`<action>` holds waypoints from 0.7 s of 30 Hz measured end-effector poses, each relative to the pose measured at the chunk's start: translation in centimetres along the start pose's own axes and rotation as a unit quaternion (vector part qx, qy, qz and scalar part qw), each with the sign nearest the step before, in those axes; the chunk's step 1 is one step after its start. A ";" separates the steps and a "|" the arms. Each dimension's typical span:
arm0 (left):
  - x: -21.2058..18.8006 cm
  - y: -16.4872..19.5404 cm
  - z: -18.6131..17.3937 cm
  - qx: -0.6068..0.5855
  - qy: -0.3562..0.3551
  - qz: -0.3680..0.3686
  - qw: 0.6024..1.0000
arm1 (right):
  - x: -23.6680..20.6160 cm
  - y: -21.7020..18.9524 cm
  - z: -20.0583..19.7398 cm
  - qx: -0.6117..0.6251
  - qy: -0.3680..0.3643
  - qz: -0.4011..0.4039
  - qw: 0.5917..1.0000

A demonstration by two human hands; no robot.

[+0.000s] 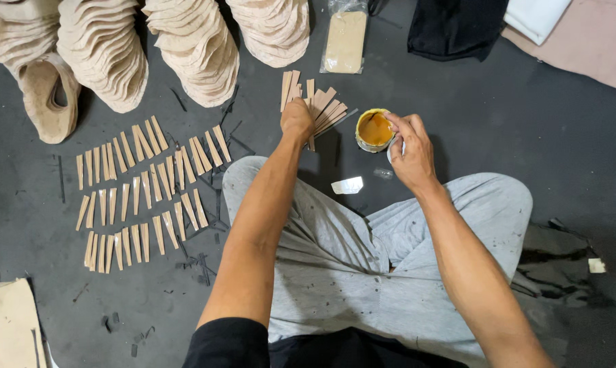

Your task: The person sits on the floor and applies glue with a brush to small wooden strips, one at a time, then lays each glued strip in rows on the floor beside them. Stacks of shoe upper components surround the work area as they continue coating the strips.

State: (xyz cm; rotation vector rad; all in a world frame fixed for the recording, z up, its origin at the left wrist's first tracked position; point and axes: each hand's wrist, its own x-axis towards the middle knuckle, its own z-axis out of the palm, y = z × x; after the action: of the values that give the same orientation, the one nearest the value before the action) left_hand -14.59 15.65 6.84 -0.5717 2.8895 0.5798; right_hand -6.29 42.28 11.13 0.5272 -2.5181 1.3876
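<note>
Strips (321, 105) fanned on floor (526, 116) ahead of knees | left hand (297, 119) fingers pressed down on pile | right hand (409, 151) pinching at rim of glue tin (374, 129) | strips judged thin, light, bendy: lift by one end | glue sticky.

Left hand (297, 117) covers the near ends of the loose tan strips (325, 109); its grip is not discernible. Right hand (410, 151) hides what its fingers pinch beside the glue tin (374, 129). Stacked cut pieces (195, 48) run off the top edge.
</note>
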 end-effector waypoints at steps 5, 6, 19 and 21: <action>-0.3 0.0 -0.2 0.008 -0.020 -0.031 0.999 | -0.2 0.0 -0.1 -0.001 0.004 0.003 1.000; -0.2 -0.1 0.0 0.004 -0.031 -0.045 0.999 | -0.3 0.0 -0.1 -0.004 0.003 0.004 1.000; 0.3 0.5 -0.3 -0.092 -0.011 0.032 0.995 | -0.5 1.4 0.2 0.000 0.010 0.008 1.000; -2.0 2.0 -0.7 -0.182 0.042 0.121 0.975 | -0.4 1.8 0.2 0.026 0.012 0.012 1.000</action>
State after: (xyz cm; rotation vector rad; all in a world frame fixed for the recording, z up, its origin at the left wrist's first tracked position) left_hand -13.60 17.73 8.57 -0.2879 2.9692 1.1639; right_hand -6.64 43.06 9.45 0.4894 -2.4835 1.4613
